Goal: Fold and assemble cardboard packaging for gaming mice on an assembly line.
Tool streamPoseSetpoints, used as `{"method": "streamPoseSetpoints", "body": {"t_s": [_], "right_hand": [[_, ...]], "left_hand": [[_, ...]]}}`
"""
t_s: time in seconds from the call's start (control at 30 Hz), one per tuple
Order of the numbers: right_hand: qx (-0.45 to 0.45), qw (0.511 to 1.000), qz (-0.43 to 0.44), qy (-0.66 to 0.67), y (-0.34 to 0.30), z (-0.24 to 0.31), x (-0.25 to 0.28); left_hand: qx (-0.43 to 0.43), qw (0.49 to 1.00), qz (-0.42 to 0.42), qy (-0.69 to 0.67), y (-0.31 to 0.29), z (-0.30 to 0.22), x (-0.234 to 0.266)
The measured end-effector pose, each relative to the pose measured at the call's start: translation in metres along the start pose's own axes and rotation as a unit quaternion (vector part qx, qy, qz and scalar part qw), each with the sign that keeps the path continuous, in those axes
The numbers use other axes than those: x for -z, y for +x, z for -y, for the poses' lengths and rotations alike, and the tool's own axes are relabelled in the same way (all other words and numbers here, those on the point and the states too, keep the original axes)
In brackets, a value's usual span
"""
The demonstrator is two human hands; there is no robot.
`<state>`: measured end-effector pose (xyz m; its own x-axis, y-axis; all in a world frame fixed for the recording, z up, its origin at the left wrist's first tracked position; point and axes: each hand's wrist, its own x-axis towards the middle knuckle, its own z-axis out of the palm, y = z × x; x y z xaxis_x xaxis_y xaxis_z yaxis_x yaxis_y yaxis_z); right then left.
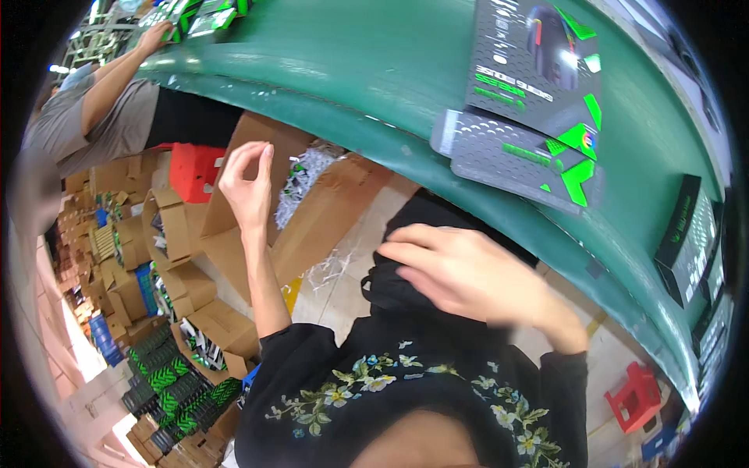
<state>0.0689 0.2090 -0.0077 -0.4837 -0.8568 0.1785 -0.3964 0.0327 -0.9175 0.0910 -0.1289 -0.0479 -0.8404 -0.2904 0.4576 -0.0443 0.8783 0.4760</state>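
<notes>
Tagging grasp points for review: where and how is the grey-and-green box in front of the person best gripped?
Probably by the near flap of the box, pinched top and bottom by the right hand from the near side: it looks thin and reaches toward the edge of the table.

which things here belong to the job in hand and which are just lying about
Probably the job:
grey carton on the green table
open cardboard box of paper strips, near the left hand

Seemingly lying about:
red stool, lower right
loose paper strips on the floor
</notes>
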Motion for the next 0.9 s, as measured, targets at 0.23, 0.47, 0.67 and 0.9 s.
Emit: {"method": "streamPoseSetpoints", "body": {"t_s": [0.23,0.47,0.67,0.9], "right_hand": [[-0.137,0.925,-0.22,-0.277,-0.058,0.015,0.153],[-0.163,0.93,-0.209,-0.253,-0.081,-0.023,0.146],[-0.178,0.883,-0.181,-0.395,-0.09,-0.014,0.136],[-0.192,0.885,-0.13,-0.404,-0.089,-0.013,0.125]], "left_hand": [[-0.248,0.955,0.134,-0.09,0.036,-0.135,-0.03],[-0.447,0.859,0.242,0.064,0.06,-0.177,-0.056],[-0.478,0.816,0.303,0.116,0.068,-0.187,-0.062],[-0.475,0.818,0.298,0.124,0.066,-0.194,-0.066]]}}
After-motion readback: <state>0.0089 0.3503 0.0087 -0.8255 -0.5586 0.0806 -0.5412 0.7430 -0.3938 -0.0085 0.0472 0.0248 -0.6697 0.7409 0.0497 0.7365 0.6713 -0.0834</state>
